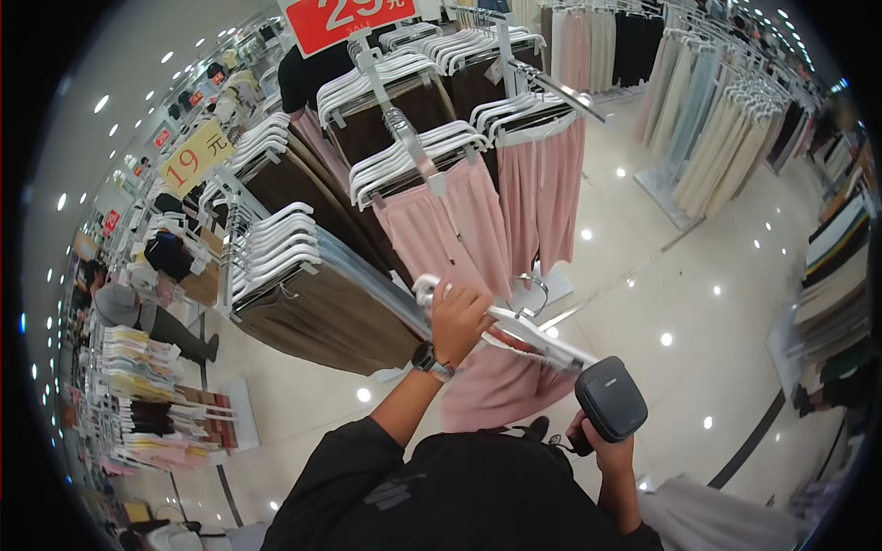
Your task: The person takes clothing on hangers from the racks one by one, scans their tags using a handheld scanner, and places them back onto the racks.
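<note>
1. The left hand (461, 321) is gripping a white hanger (549, 343) near one end, its fingers wrapping over it.
2. A pink garment (501, 393) is hanging from that hanger, just in front of the person's body.
3. The right hand (604, 448) is clasping a dark handheld device (611, 400) from below; whether it is also touching the hanger's far end, I cannot tell.
4. Pink trousers (441, 225) are hanging on a rack just beyond the left hand, with brown trousers (322, 320) hanging farther left.

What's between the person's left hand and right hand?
In the head view, a white hanger and a pink garment lie between the left hand and the right hand.
</note>
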Demonstrator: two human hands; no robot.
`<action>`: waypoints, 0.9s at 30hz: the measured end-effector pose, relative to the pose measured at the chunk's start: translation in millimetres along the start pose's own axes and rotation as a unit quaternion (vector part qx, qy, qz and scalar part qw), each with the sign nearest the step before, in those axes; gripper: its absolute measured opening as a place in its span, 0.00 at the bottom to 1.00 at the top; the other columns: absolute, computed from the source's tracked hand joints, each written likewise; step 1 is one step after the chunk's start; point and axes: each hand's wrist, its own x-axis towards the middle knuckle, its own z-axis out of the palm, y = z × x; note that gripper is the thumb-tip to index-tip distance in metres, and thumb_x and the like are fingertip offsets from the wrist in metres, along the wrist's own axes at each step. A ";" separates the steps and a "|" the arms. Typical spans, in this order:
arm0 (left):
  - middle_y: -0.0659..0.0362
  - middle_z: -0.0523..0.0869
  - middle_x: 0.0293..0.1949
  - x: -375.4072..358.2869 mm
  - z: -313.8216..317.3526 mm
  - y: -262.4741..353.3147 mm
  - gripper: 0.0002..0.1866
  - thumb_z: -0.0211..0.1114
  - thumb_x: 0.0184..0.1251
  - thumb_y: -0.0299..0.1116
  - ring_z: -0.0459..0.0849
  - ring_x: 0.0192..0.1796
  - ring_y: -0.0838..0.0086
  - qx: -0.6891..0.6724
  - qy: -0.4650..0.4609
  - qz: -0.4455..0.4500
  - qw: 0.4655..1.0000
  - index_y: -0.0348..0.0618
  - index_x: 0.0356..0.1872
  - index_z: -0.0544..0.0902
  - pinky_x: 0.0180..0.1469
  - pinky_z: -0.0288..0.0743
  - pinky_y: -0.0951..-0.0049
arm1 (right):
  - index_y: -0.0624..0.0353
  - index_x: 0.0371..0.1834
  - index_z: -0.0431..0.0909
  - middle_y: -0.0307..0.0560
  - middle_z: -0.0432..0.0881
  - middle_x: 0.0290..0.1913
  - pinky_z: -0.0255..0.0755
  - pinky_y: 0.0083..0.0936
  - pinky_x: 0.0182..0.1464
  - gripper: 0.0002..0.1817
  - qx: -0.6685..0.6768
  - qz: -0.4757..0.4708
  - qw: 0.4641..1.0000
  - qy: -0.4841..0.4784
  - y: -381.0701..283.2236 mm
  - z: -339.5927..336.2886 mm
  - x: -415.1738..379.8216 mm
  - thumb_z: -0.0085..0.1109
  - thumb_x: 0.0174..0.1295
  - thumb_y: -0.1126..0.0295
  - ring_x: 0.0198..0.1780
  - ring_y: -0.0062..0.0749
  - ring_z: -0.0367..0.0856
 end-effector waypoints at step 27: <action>0.56 0.81 0.37 191.6 200.9 6.2 0.08 0.62 0.61 0.36 0.79 0.42 0.58 -0.243 -0.059 -0.036 0.968 0.43 0.37 0.82 0.44 0.72 0.61 | 0.64 0.70 0.56 0.66 0.68 0.61 0.64 0.43 0.67 0.29 0.178 -0.142 0.968 0.104 -99.5 -123.7 337.5 0.48 0.66 0.68 0.63 0.53 0.70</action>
